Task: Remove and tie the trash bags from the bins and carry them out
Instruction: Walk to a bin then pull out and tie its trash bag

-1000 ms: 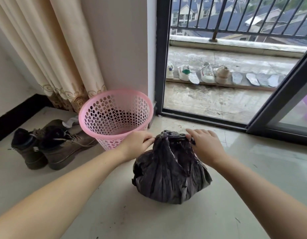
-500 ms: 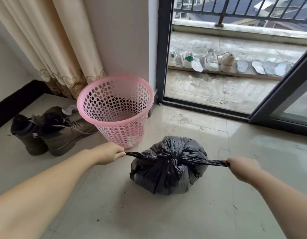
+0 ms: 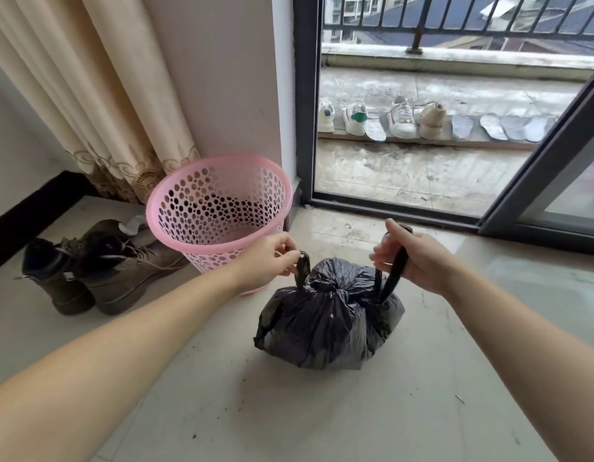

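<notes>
A full black trash bag [image 3: 329, 321] sits on the pale tiled floor, with a knot at its top. My left hand [image 3: 272, 261] pinches the short left tail of the bag just above the knot. My right hand [image 3: 412, 258] grips the longer right tail, which runs up from the bag through my fist. Behind the bag and to the left stands a pink perforated bin [image 3: 219, 208] with no liner, upright against the wall.
A pair of brown boots [image 3: 99, 271] stands left of the bin, below a cream curtain [image 3: 99, 95]. The dark-framed sliding door [image 3: 304, 105] opens onto a wet balcony with several shoes [image 3: 379, 120] and insoles in a row. Dirt specks dot the floor.
Both hands have come back in and up from a wide sideways pull on the tails, and now hold them close above the knot. The view has tilted up slightly.
</notes>
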`<control>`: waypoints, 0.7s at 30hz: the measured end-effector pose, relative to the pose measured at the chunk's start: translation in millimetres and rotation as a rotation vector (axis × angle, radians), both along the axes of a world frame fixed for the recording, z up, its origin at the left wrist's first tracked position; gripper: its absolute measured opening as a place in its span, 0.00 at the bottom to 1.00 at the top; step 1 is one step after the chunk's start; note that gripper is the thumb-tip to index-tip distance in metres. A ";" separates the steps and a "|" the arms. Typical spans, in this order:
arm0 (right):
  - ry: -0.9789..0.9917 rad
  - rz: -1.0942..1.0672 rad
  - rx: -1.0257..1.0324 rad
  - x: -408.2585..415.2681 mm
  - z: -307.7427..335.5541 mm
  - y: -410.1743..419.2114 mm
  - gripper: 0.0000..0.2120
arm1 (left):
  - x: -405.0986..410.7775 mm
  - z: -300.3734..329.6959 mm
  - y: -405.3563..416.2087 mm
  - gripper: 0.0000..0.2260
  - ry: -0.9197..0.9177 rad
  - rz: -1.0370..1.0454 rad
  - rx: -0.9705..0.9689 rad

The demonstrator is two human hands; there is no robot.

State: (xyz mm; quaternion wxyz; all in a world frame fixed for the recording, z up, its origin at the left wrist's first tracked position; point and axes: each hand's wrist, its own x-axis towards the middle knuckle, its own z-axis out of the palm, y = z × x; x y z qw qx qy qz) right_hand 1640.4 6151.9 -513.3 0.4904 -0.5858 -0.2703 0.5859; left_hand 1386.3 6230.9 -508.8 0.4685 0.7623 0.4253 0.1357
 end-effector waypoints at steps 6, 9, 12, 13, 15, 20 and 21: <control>-0.322 0.429 0.088 -57.1 9.2 15.4 0.16 | 3.6 6.8 -1.3 0.00 -0.118 -0.006 -0.074; -0.517 0.546 0.120 -81.6 7.7 15.3 0.14 | 3.8 13.0 -4.2 0.08 -0.207 -0.015 -0.135; -0.654 0.530 0.149 -89.6 10.6 15.8 0.13 | 4.0 19.2 -9.1 0.19 -0.127 -0.093 -0.089; -0.704 0.550 0.142 -89.2 12.3 15.2 0.14 | 4.0 20.0 -9.2 0.22 -0.088 -0.110 -0.057; -0.780 0.598 0.090 -87.2 15.7 13.6 0.15 | 4.9 19.8 -6.5 0.25 -0.004 -0.132 0.084; -0.585 0.563 0.126 -78.4 29.1 14.4 0.10 | 7.2 14.6 0.8 0.32 0.118 -0.273 0.190; -0.532 0.588 0.144 -77.2 34.1 14.3 0.12 | 9.8 15.4 -0.6 0.30 0.097 -0.307 0.097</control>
